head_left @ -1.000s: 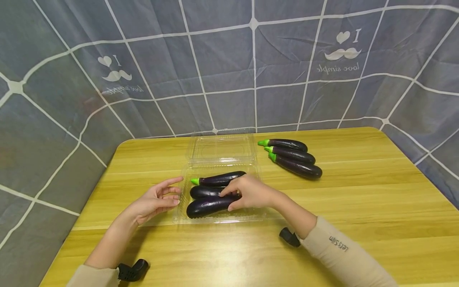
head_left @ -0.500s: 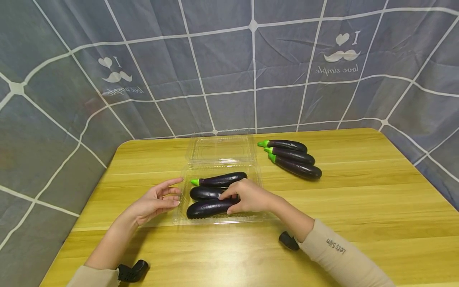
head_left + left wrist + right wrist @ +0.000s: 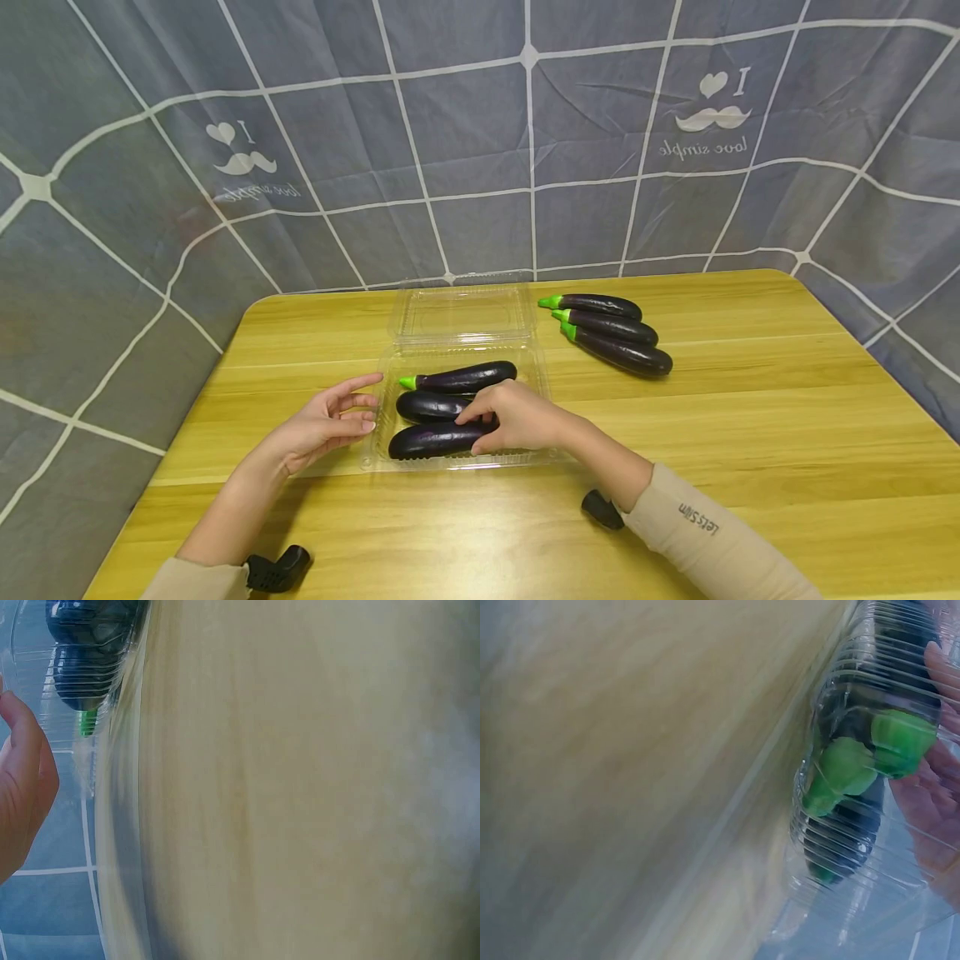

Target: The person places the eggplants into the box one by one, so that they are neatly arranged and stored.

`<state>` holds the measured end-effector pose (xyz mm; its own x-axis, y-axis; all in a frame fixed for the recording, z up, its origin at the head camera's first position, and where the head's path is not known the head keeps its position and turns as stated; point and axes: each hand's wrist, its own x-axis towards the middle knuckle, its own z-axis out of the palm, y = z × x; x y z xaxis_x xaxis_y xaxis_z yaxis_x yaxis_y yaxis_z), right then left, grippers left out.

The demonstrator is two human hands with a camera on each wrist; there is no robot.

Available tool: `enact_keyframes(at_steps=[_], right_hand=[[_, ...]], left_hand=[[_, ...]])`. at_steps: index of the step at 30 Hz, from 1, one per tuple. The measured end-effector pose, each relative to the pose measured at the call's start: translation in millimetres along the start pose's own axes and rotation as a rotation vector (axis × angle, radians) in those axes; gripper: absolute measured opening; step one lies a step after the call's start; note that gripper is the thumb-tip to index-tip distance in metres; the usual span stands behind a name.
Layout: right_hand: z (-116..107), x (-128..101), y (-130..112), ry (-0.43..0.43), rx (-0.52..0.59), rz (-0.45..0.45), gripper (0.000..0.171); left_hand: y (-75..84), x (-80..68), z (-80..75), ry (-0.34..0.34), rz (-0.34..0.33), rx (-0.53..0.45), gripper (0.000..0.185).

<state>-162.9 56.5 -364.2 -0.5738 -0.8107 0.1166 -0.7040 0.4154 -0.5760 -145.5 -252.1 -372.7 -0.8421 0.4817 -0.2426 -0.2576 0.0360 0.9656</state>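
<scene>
A clear plastic clamshell box (image 3: 457,461) lies open on the table, its lid folded back. Three purple eggplants lie side by side in its base: a back one (image 3: 468,377), a middle one (image 3: 425,407) and a front one (image 3: 427,442). My right hand (image 3: 525,417) reaches over the box's right half and grips the front eggplant near its right end, thumb on the near side. Green stems (image 3: 844,769) show through the box wall in the right wrist view. Beside the box's left edge is my left hand (image 3: 318,425), fingers spread and holding nothing; contact with the rim is unclear.
Three more eggplants (image 3: 615,329) with green stems lie together behind and right of the box. The transparent lid (image 3: 465,308) rests near the table's back edge. A grey curtain (image 3: 480,150) with white lines hangs behind the wooden table (image 3: 750,400).
My right hand has shifted slightly toward me, and the front eggplant now lies a little straighter and nearer the box's front side. The left hand stays in place.
</scene>
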Motion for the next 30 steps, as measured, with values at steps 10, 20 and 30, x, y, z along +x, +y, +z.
enact_keyframes(at_steps=[10,20,30], right_hand=[[-1,-3,5,0.015,0.118,0.028,0.031],[-21,-21,9,0.088,0.204,0.105,0.030],[-41,-50,20,0.228,0.235,0.119,0.031]], left_hand=[[0.5,0.4,0.6,0.018,-0.006,-0.002,0.070],[0.6,1.1,0.6,0.004,0.000,-0.015,0.071],[-2.0,0.7,0.2,-0.001,0.004,-0.017,0.070]])
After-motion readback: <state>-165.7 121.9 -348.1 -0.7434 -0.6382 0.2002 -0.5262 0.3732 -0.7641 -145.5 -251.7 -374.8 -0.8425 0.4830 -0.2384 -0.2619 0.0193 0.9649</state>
